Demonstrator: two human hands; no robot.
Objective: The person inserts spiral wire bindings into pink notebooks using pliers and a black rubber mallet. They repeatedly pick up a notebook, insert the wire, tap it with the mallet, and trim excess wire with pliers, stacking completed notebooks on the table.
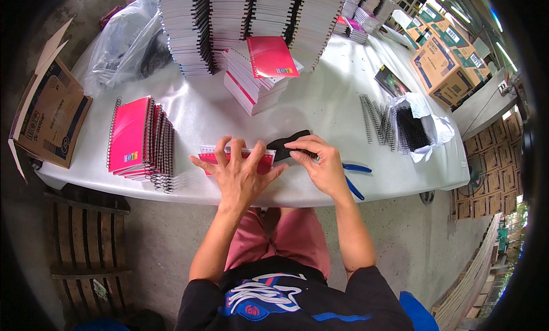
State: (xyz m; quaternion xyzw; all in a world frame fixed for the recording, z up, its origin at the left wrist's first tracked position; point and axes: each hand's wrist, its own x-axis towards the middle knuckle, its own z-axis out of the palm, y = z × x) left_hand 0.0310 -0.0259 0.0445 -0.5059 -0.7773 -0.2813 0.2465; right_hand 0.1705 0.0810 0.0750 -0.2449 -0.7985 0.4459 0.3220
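A pink-covered notebook [210, 158] lies near the table's front edge, its punched white page edge facing away from me. My left hand [239, 174] rests over it with fingers spread, pressing it down. Just right of the notebook, my right hand [321, 161] is closed in a pinch at the book's right end; what sits between its fingertips is too small to make out. Under and behind those fingers is a black cloth-like strip [284, 146]. Blue-handled pliers [357, 168] lie beside the right hand, their head hidden.
Coil-bound pink notebooks [130, 138] are piled at left, near an open carton [54, 111]. Unbound pink books [257, 82] stand before tall notebook stacks [231, 28]. Loose wire coils [374, 120] and a paper-wrapped coil bundle [413, 125] lie at right. Cartons [437, 68] stand beyond.
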